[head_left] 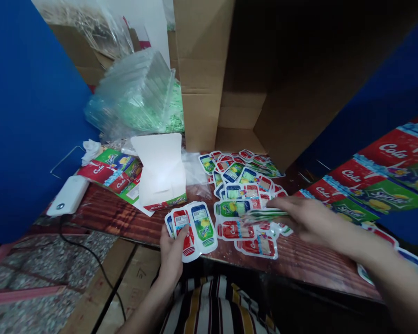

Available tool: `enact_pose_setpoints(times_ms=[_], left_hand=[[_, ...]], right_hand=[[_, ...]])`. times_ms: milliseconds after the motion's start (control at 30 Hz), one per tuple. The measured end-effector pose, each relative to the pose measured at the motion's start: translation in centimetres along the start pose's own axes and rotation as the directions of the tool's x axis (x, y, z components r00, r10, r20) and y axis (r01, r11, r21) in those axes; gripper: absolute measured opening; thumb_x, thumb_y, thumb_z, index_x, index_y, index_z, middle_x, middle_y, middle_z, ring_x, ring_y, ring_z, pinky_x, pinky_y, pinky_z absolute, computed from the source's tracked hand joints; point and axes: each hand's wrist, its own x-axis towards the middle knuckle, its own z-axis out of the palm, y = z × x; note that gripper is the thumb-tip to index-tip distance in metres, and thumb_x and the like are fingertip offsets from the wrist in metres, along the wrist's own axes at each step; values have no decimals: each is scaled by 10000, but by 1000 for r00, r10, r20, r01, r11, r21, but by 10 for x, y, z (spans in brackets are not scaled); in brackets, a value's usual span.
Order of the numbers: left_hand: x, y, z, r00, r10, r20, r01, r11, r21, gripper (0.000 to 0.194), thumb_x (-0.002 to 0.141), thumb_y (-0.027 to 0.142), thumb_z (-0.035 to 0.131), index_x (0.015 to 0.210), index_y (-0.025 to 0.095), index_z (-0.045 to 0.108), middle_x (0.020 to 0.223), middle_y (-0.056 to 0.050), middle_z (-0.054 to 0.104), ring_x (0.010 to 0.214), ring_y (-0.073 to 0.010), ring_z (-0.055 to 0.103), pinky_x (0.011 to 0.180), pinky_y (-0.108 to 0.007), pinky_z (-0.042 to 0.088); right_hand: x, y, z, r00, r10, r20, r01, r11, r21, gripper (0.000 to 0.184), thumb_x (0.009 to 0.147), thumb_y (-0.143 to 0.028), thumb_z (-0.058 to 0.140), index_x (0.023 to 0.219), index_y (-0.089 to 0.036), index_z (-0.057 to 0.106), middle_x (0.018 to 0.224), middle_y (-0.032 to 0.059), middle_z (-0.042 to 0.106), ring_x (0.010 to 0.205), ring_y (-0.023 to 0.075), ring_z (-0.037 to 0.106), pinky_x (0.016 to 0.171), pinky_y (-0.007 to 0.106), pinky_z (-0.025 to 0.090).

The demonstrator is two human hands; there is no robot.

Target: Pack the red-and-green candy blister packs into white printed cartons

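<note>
My left hand point(172, 253) grips a few bottle-shaped Cola and Sprite packets point(204, 225) near the table's front edge, thumb on top of the red one. My right hand point(301, 218), a little blurred, pinches a thin bundle of similar packets point(266, 214) seen edge-on. This bundle hovers over or touches a loose heap of packets point(233, 229); I cannot tell which. Behind my left hand stands an open white-lined box point(162, 171) with Cola and Sprite print on its front.
Flattened printed cartons point(113, 174) and a white device point(68, 195) with a black cable lie at left. A tall cardboard box point(202, 69) and clear plastic trays point(139, 88) stand behind. Printed Cola and Sprite boxes point(379, 171) rise at right, beside more packets point(409, 260).
</note>
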Motion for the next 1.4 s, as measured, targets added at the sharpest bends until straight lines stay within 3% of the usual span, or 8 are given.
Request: enact_pose_setpoints(times_ms=[100,400,700,867,967,1100,1233,1400], left_hand=[[2,3,-5,999,36,0,-36,998,46,579,601,310,818,1086,204,520,910,-35,710,742,-194,699,758,-357,562],[10,1,-19,999,40,16,-41,996,82,630,591,355,821,1112,197,505,936,-56,706,766,-209,696,767,-371,554],[11,-2,-15,996,82,42,-87,986,139,523,640,356,796,1049,194,512,922,-55,703,783,-201,688,765,-349,551],[13,-6,-17,993,110,39,-115,981,154,522,634,383,793,1031,191,515,934,-65,703,776,-196,685,771,-350,549],[17,-10,-19,993,107,42,-113,978,173,523,652,409,777,1044,189,511,920,-72,706,763,-202,686,748,-355,555],[20,-14,-20,991,121,53,-130,972,198,485,684,394,758,1042,193,501,933,-69,701,781,-198,687,762,-360,555],[21,-13,-20,993,101,55,-110,973,202,495,669,393,764,1033,192,494,941,-68,701,795,-206,687,757,-365,556],[18,-6,-17,996,59,62,-68,986,155,517,653,357,773,1050,188,488,935,-60,701,795,-203,683,755,-360,553]], right_hand=[[32,-14,28,974,-88,207,57,987,150,270,825,-129,502,1079,-192,568,1001,78,637,851,190,617,720,276,483],[77,-19,96,994,-60,87,71,989,-132,392,697,-9,536,1060,-155,564,1133,133,500,1030,261,446,893,405,415],[64,-13,65,948,-244,206,247,969,10,393,684,-21,545,1037,-192,510,968,61,576,864,203,548,832,340,401],[70,-2,31,910,-145,389,189,979,-77,642,624,-57,649,1235,-211,525,737,34,623,724,213,595,649,292,408],[80,-8,32,905,-154,396,239,955,-176,360,629,-28,647,937,-212,684,649,40,625,697,217,614,718,332,411],[100,-27,47,871,-291,395,431,839,-331,194,694,6,609,647,-171,676,863,107,679,746,203,622,754,340,422],[117,-33,54,771,-428,472,613,699,-368,216,777,-14,538,716,-141,702,1256,125,589,788,190,613,723,332,448],[117,-17,48,775,-429,464,613,687,-390,290,748,57,485,818,-126,699,1331,126,541,867,214,613,751,330,457]])
